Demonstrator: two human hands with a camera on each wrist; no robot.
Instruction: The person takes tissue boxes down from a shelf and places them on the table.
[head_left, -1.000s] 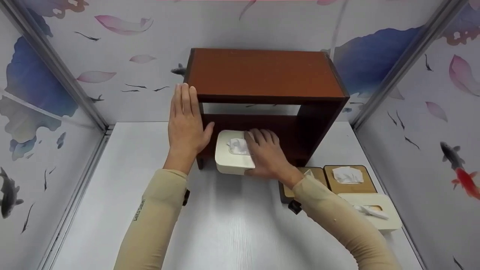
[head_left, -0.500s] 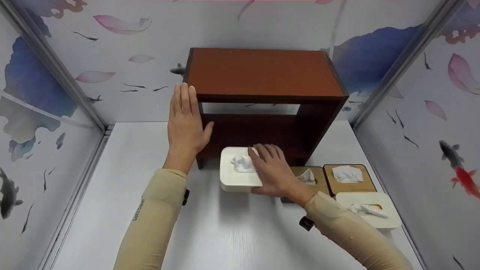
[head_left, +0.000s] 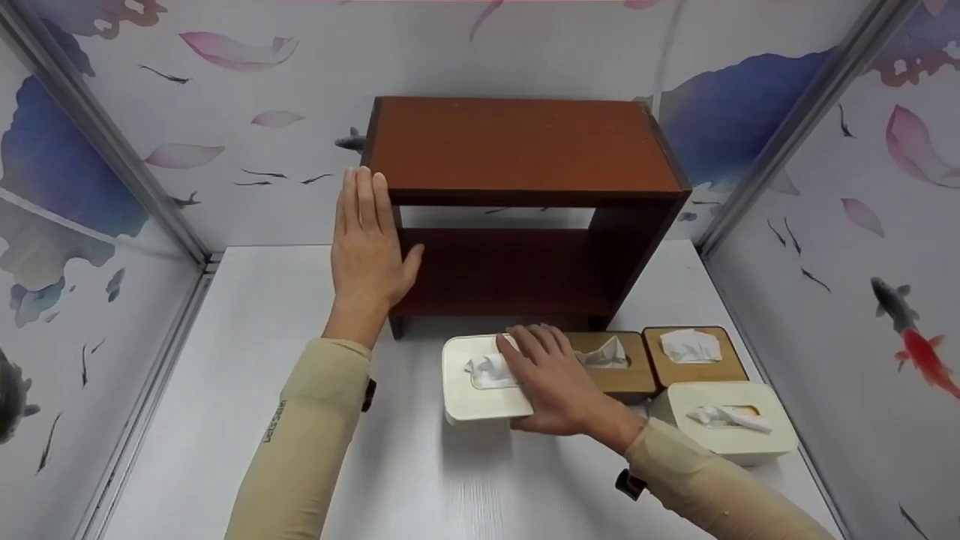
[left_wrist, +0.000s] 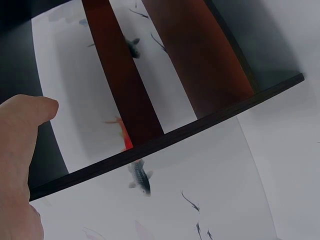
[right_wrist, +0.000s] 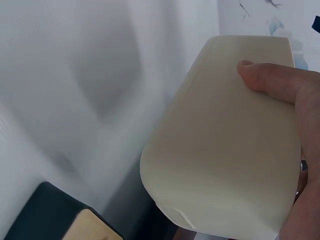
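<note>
My right hand [head_left: 559,386] grips a cream-white tissue box [head_left: 465,401] by its right end, and a tissue pokes out of the top slot. In the right wrist view the thumb [right_wrist: 272,80] presses the long side of the box, whose shadow falls on the table apart from it. The other fingers are mostly hidden there. My left hand [head_left: 367,247] lies with straight fingers along the left side of a reddish-brown wooden shelf [head_left: 517,142], its thumb by the front edge. In the left wrist view the thumb [left_wrist: 35,110] shows beside the dark frame.
Two tissue boxes with wooden tops, a nearer one [head_left: 637,367] and a farther-right one [head_left: 735,364], stand right of the shelf's front. Before them is another white tissue box [head_left: 776,431]. Patterned walls enclose the white table [head_left: 405,480].
My right hand has brought the white tissue box out from the front of the shelf, toward me and slightly right. The left hand stays against the shelf's side.
</note>
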